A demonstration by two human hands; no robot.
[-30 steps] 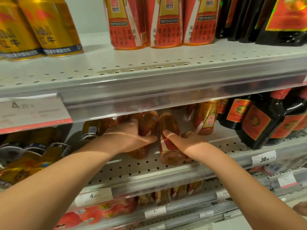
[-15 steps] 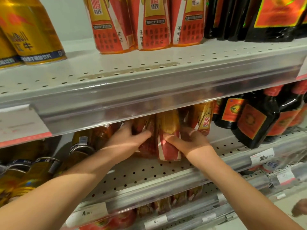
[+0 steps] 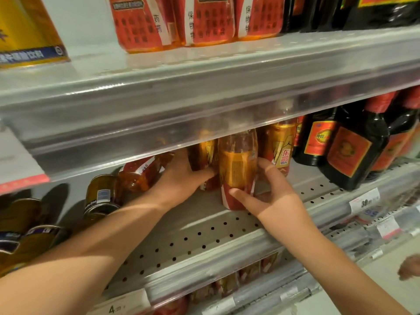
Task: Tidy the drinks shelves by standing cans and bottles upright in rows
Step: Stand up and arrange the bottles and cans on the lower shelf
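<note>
On the middle shelf my right hand grips a gold-and-red drink bottle, which stands upright near the shelf's middle. My left hand holds a second bottle of the same kind just left of it, and that one stands upright too. A third such bottle stands to the right. Behind my left wrist another bottle lies on its side. A dark gold can leans tilted at its left.
Dark bottles with red-orange labels fill the shelf's right end. Gold cans lie tumbled at the far left. The upper shelf overhangs closely and carries red packs and a gold can. Price tags line the front rails.
The bottle in my right hand went from lying tilted to standing upright. My left hand shifted right onto the neighbouring bottle. The view moved closer.
</note>
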